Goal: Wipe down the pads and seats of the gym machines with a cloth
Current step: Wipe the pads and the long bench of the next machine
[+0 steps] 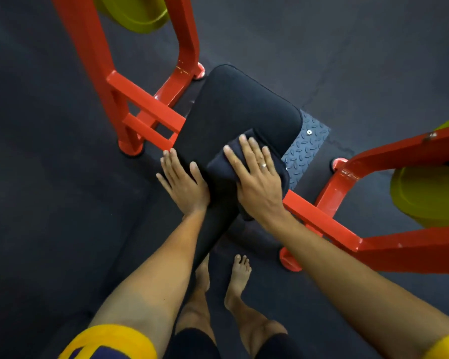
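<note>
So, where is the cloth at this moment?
In the head view the cloth lies on the black pad, pressed under the right hand, just right of the left hand.

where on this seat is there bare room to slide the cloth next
The far half of the seat, between the red frame and the tread plate, is bare. The near end is crowded: left hand flat, right hand pressing the cloth.

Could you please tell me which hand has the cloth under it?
The right hand, the one with the ring, presses flat on the dark cloth; the left hand rests directly on the black pad.
</note>
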